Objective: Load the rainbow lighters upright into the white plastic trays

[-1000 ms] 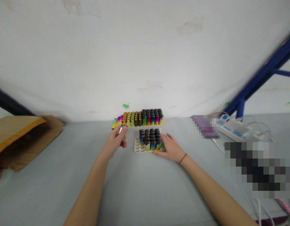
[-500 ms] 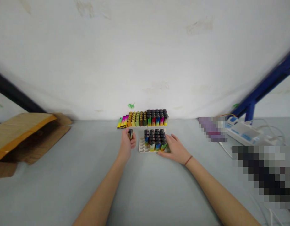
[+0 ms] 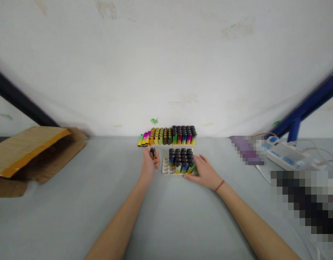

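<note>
My left hand [image 3: 149,165] is closed around one lighter [image 3: 153,152], held upright just left of a white slotted tray [image 3: 166,168]. That tray holds several colourful lighters [image 3: 181,160] with black tops; its left slots are bare. My right hand [image 3: 205,171] rests against the tray's right side, fingers spread along it. Behind the tray, by the wall, stands a longer row of lighters [image 3: 169,135] in yellow, pink, orange and mixed colours.
An open cardboard box [image 3: 28,153] lies at the left on the grey table [image 3: 166,216]. A white power strip [image 3: 287,154] with cables sits at the right, beside blurred-out patches. A blue metal frame [image 3: 304,112] rises at the far right.
My left hand has brought the lighter from the back row toward the tray and turned it upright. The right hand has stayed on the tray's side.
</note>
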Demonstrator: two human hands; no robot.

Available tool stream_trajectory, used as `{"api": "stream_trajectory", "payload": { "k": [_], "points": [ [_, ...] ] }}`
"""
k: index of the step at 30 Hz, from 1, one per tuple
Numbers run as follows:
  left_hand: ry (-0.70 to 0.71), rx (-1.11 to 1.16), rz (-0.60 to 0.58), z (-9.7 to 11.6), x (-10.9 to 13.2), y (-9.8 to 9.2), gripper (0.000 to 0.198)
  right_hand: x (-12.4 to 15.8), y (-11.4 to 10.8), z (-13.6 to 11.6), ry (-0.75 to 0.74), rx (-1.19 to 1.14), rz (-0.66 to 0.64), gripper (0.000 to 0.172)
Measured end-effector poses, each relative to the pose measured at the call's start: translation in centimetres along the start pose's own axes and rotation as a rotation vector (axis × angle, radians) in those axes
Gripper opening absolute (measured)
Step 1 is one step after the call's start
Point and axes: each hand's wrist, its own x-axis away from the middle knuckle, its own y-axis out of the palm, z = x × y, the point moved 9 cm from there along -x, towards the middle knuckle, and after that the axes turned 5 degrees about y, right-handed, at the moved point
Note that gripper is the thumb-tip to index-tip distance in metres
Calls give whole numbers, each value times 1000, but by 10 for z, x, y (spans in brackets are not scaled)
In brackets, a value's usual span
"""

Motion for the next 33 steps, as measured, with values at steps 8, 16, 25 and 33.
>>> {"api": "stream_trajectory", "payload": {
  "k": [8,16,25,33],
  "points": [
    [-55,47,-18,-3,0,0,44,0,0,1,8,4,-14,83],
    [-5,128,16,8,2,-2,33,0,0,1,0,1,-13,82],
    [185,-129,-129,34,-3,2,32,0,0,0,5,5,-21,84],
    [484,-589,-468,74,16,13,25,0,1,1,-5,-5,-8,82]
  ]
}}
